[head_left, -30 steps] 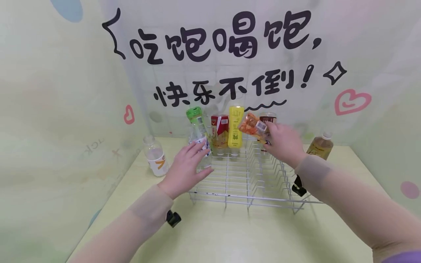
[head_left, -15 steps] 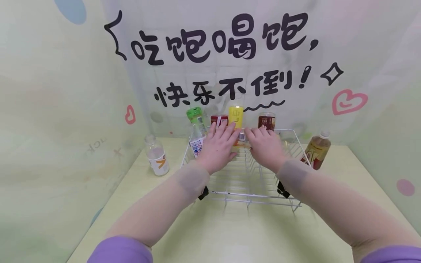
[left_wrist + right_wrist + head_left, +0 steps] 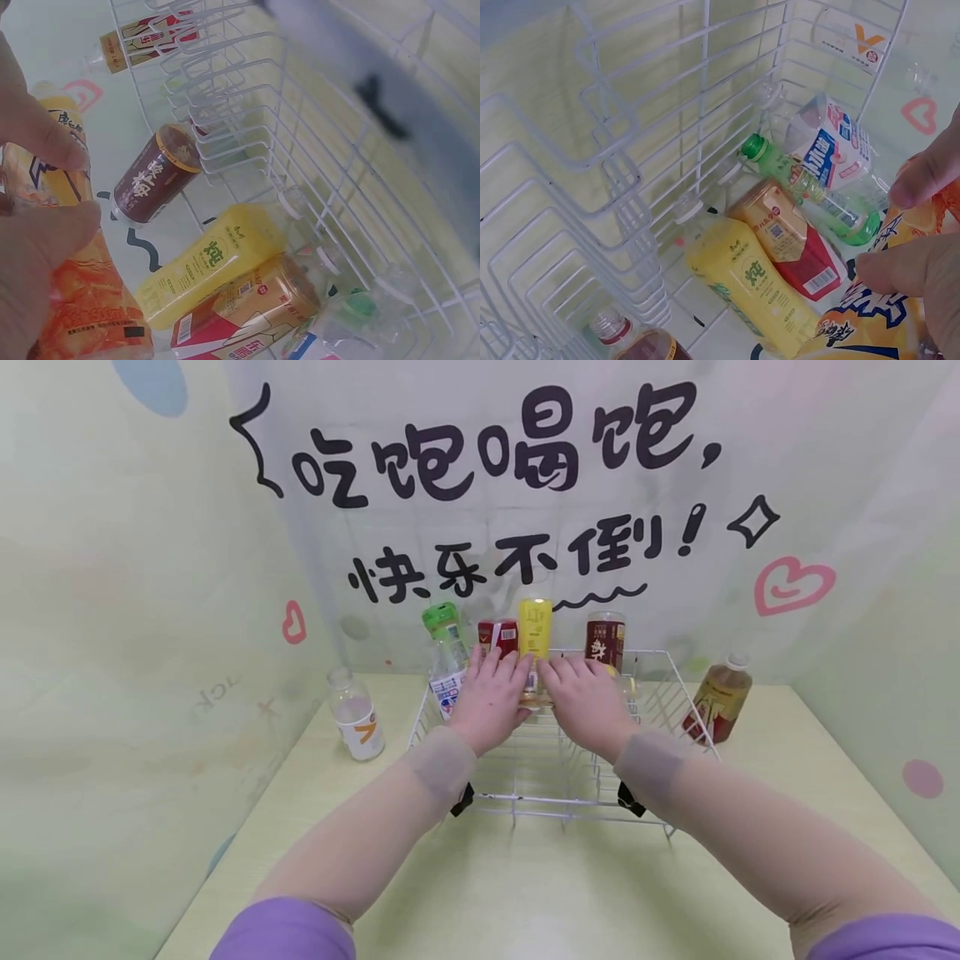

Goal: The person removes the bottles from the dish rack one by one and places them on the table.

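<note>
Both hands are on it here, dead centre of the head view! The left hand (image 3: 491, 702) has its thumb and fingers bent around an orange-labelled bottle (image 3: 94, 292), and the right hand (image 3: 588, 702) grips the same bottle from the other side, thumb pressed to the label. From the head view the bottle is mostly hidden between the two hands, just in front of the yellow bottle (image 3: 536, 625); the left wrist view gives it plenty of room, down the left edge of the frame. Whether it touches the white wire rack (image 3: 517, 799) I cannot tell.

And look at the line-up at the back of that rack! The red-and-gold bottle (image 3: 784, 232) sits right beside the yellow one, then a green-tinted bottle (image 3: 817, 191), and behind it a clear bottle with a blue-and-white label (image 3: 832, 142). A maroon-labelled bottle (image 3: 604, 639) holds the spot right of centre in the head view.

Out on the pale table (image 3: 562, 893), beyond the wires, a clear bottle with an orange V (image 3: 357, 727) stands at the left of the frame, and an amber bottle (image 3: 717, 702) at the right. Purple sleeves (image 3: 285, 935) fill the bottom corners.
</note>
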### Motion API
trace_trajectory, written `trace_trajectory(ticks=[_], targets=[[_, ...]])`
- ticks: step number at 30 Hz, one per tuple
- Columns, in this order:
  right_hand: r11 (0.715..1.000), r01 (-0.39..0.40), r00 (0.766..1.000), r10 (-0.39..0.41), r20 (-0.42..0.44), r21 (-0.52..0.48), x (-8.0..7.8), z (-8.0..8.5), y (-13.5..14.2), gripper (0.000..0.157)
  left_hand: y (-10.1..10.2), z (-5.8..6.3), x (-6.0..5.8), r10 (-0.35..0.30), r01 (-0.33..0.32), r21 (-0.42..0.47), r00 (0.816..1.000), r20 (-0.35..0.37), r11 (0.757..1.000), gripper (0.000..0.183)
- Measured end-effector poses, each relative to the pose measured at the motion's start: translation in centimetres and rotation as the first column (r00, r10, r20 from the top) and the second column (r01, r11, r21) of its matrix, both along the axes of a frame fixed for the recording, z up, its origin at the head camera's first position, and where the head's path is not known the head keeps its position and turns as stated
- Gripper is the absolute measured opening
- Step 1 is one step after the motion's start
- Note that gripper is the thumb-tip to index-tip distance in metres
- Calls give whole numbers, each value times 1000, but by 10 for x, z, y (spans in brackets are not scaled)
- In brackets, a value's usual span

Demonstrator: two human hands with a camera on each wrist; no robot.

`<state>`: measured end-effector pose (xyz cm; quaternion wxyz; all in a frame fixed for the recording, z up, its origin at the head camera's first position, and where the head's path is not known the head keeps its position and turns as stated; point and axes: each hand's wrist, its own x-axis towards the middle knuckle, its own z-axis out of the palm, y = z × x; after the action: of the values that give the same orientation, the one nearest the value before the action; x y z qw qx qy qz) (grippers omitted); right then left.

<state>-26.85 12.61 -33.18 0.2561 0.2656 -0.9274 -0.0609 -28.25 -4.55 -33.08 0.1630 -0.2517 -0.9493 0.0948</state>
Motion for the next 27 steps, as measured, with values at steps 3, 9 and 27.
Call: trace_trajectory(ticks=[3,9,27], targets=[[1000,-7,1000,7,1,-4,1,0,-1,47,-1,-2,-2,-24,24,12,999,-29,1000,81],[999,-32,999,32,-16,-4,1,1,-3,48,-2,-1,-2,-56,58,30,997,-45,998,75],[996,-58,998,58,9,-63,6,6,10,72,-12,0,-3,-62,64,119,998,-21,991,67]])
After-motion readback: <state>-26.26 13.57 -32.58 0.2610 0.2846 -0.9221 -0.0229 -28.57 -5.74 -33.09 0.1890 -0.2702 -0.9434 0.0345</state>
